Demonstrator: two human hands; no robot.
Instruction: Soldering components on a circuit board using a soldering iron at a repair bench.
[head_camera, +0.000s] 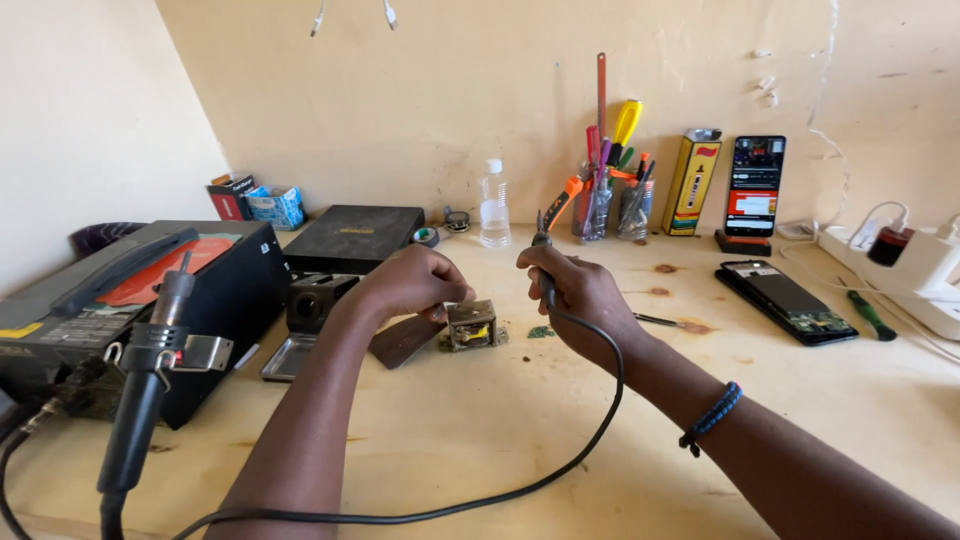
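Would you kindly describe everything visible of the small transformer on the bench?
The transformer is a small boxy block with a dull metal frame and a yellowish winding showing at its middle. It sits upright on the pale wooden bench, near a small green board. The left hand rests against its left side, steadying it. The right hand holds a corded tool just to its right; whether the tip touches it cannot be told.

Bright, even warm light, soft shadows (edges slightly stretched), focus sharp throughout.
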